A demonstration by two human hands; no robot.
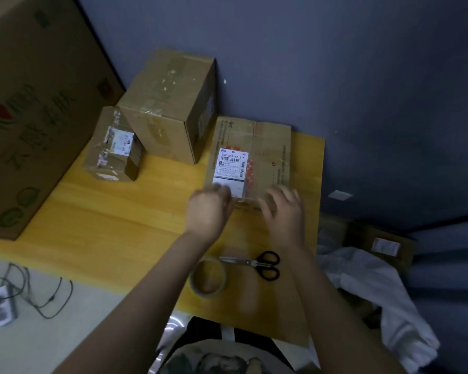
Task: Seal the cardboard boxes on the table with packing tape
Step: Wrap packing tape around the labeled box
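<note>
Left hand (208, 209) blurred, grip unclear, right hand (284, 211) spread at flat cardboard box (254, 147), round tape roll (208, 278) nearby

Yellow table (97, 217), black-handled scissors (257, 263), brown boxes (170, 103)

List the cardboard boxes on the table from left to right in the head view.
From left: large printed box → small taped box → tall brown box → flat labelled box.
</note>
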